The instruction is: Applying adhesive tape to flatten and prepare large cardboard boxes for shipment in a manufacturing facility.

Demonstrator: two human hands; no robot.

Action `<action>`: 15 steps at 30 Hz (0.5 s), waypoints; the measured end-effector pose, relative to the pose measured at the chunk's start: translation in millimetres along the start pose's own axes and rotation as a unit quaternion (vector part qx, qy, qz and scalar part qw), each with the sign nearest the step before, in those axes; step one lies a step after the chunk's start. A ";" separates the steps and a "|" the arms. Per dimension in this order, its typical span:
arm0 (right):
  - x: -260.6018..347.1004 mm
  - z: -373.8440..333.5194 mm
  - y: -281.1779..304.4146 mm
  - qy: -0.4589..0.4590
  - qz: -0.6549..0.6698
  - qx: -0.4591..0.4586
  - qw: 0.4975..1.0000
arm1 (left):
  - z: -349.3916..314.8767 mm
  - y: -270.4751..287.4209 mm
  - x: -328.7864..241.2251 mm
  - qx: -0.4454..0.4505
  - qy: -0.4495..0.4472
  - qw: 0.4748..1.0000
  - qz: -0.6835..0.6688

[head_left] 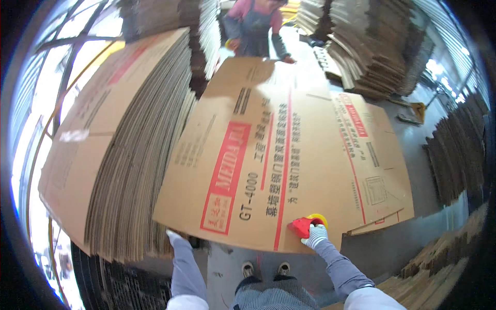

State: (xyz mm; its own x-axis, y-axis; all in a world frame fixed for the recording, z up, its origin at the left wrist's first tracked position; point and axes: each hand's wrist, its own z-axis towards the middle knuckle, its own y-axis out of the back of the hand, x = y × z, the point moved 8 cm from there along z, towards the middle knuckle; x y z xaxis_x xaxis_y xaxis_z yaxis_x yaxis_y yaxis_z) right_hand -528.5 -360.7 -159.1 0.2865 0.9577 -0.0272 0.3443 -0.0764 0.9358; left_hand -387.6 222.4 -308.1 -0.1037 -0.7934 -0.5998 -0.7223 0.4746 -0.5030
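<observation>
A large flattened cardboard carton (206,150), brown with red and black print, lies in front of me. My right hand (315,236), in a striped glove, is closed around a red tape dispenser (299,227) with a yellow roll of tape (318,219). It rests over the carton's near edge, right of the middle. My left hand (173,235), gloved too, is at the carton's near left corner; its fingers are hidden by the cardboard. A second printed carton sheet (382,155) lies to the right, partly covered by the first.
A tall stack of flattened cartons (150,134) stands close on my left. Across from me a person (256,28) in a dark apron has one hand at the carton's far edge. More cardboard piles (367,51) stand at the back right, others (457,150) along the right.
</observation>
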 end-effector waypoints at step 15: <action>-52.3 -204.6 -126.6 -0.360 0.675 -0.007 0.645 | -54.9 -9.0 157.1 0.094 0.302 0.949 0.016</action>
State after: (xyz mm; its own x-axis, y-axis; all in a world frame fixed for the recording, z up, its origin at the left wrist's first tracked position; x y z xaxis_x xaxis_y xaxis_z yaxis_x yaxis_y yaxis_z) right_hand -770.0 -344.3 -204.2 0.6592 -0.3547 0.6631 -0.6585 -0.6981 0.2811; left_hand -435.0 72.5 -363.7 -0.5372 -0.8241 -0.1797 -0.5827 0.5167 -0.6273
